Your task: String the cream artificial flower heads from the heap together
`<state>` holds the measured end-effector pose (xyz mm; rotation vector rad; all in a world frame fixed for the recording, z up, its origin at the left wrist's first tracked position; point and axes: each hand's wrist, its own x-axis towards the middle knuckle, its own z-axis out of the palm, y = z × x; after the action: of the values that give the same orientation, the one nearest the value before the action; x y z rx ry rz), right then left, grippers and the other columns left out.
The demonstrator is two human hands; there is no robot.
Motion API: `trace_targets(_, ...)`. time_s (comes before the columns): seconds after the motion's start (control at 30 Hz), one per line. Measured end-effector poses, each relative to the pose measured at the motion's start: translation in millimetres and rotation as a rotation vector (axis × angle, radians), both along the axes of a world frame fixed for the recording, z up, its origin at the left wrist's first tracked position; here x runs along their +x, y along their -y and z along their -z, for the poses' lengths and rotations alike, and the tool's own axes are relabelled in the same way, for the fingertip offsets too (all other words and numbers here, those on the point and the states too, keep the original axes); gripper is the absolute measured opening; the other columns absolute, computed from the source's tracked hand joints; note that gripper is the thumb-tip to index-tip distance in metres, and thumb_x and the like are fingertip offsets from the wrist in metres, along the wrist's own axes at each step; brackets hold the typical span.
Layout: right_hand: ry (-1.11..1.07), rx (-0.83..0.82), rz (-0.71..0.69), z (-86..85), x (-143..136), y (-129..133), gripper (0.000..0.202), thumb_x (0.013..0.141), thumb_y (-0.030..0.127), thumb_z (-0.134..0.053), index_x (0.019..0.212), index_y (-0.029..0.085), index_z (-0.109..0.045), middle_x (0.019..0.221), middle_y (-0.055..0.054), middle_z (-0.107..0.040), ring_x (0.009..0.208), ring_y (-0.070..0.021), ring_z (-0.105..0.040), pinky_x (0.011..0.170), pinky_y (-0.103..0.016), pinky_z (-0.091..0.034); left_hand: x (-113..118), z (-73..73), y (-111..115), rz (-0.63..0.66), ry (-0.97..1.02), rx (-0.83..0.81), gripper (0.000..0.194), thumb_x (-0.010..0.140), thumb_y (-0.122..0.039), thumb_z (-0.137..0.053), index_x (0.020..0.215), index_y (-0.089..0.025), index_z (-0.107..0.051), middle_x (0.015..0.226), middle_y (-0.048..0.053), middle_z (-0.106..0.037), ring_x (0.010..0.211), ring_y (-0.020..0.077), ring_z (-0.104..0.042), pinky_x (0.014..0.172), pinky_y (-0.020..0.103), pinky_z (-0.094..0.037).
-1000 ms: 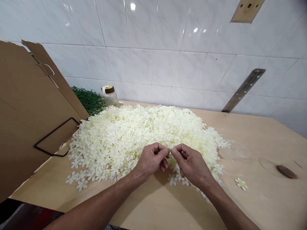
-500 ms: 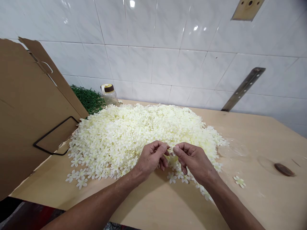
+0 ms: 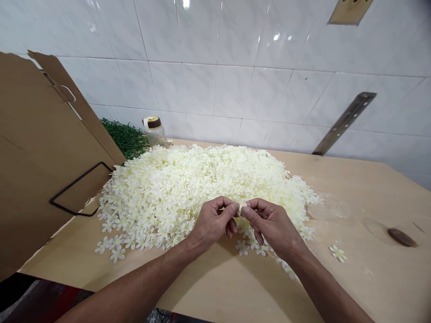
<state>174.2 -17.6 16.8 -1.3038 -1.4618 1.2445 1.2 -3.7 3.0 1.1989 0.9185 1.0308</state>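
Seemingly, much remains as I remotely watch the left hand (image 3: pixel 215 220) and right hand (image 3: pixel 273 223) both pinching a tiny pale piece (image 3: pixel 241 206) above the near edge of the flower heap (image 3: pixel 188 184), nothing finished visible.

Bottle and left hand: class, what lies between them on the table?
Part of the heap of white flowers lies between the bottle and the left hand, as the head view shows.
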Motion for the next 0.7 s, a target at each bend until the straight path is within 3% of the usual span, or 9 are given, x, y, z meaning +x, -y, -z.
trace_targets(0.23,0.125,-0.057,-0.039,-5.5,7.8,-1.1,0.038,0.087,0.056,-0.064,0.089,0.019,-0.069,0.048,0.006,-0.049,0.035,-0.0109,-0.047,0.037,-0.023,-0.038,-3.3,6.1,1.8,0.017,-0.132,0.124,0.033,0.091,-0.047,-0.061,0.081,-0.015,-0.061,0.055,0.000,-0.061,0.043,0.0095,-0.053,0.044,0.020,-0.043)
trace_targets(0.7,0.101,-0.003,-0.048,-0.4,0.6,2.9,0.042,0.096,0.056,-0.050,0.071,0.022,-0.049,0.048,0.007,-0.045,0.036,-0.0089,-0.041,0.039,-0.021,-0.035,-0.7,2.7,-1.2,0.047,-0.019,0.003,0.036,0.091,-0.051,-0.058,0.083,-0.016,-0.059,0.053,0.000,-0.061,0.043,0.0117,-0.056,0.042,0.021,-0.045)
